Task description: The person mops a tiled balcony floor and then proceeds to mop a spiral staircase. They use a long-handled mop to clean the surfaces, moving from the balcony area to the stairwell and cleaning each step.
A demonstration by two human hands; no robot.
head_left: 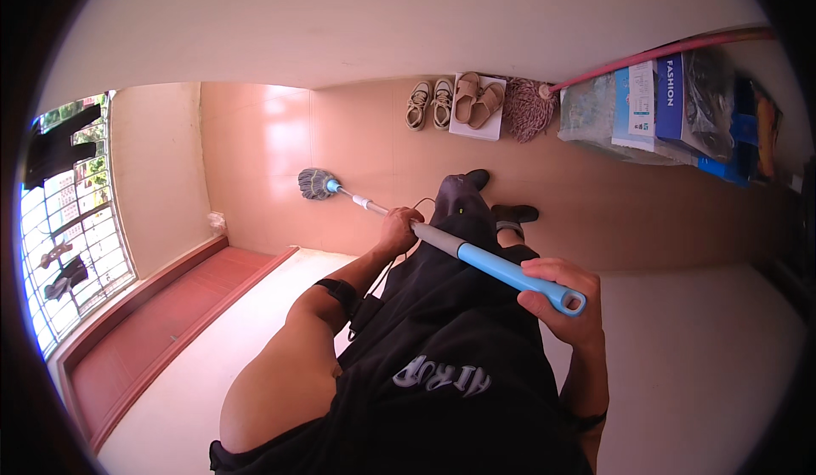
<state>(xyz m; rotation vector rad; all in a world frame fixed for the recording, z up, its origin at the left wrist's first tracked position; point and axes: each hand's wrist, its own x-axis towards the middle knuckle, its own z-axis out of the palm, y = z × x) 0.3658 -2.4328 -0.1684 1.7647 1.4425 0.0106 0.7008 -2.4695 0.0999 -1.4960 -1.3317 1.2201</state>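
Floor (280,144): pink tile, glossy, with window glare. A raised red step (170,305) runs along the barred window (68,220) at left.

Wall (382,25): plain, cream. Along its base, largest first: stacked boxes and bags (671,105) at right, a second mop head (529,108) on a red pole, tan sandals (476,101) on a white mat, one pair of sneakers (429,104).

Mop (450,245): long and straight, running from lower right up to the left. The grey string head (316,183) rests on the floor, well out ahead of the feet. Shaft is white near the head, grey in the middle, and a blue grip with a hanging loop at the top end.

Handling (judgement): shaft stiff and light. Head soft; cannot tell if it is wet. If wet it would drag and weigh the far end down. Plastic grip looks smooth and may turn in a damp palm. A wide two-hand hold gives leverage: one hand at the top end, one lower down as pivot.

Right hand (565,305): fingers wrapped shut around the blue grip end, just below the loop.

Left hand (399,229): closed around the grey mid-section, arm extended forward, dark band above the elbow.
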